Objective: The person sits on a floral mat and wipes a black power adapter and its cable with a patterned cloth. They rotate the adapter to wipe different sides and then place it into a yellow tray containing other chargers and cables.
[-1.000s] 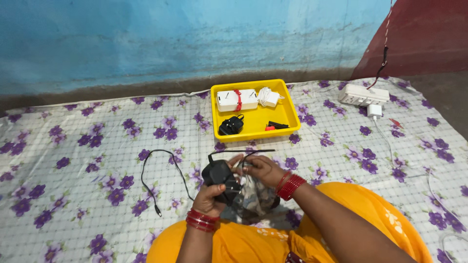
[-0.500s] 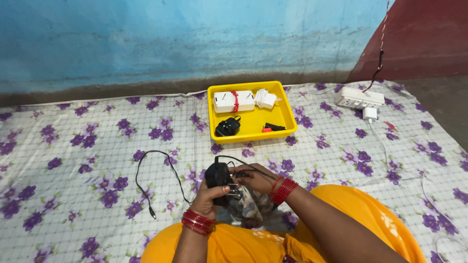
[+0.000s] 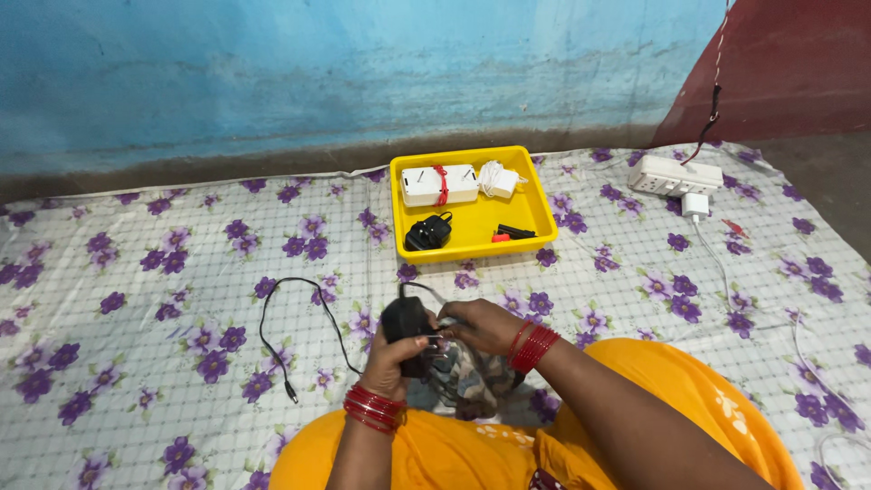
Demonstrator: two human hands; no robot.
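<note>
The cable loop has swung left and the hands have dropped closer to the lap. The left hand grips a black plastic power adapter; the right hand pinches at its side. Its thin black cable trails over the purple-flowered sheet, near the yellow plastic tray.

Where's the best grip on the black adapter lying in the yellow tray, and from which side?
Probably its blocky body, taken from above. The black adapter lies flat in the yellow tray, clear of the tray walls, with bare tray floor around it. Its cord looks bundled on top, so pinching across the body's sides seems safer than pulling the cord.
</note>
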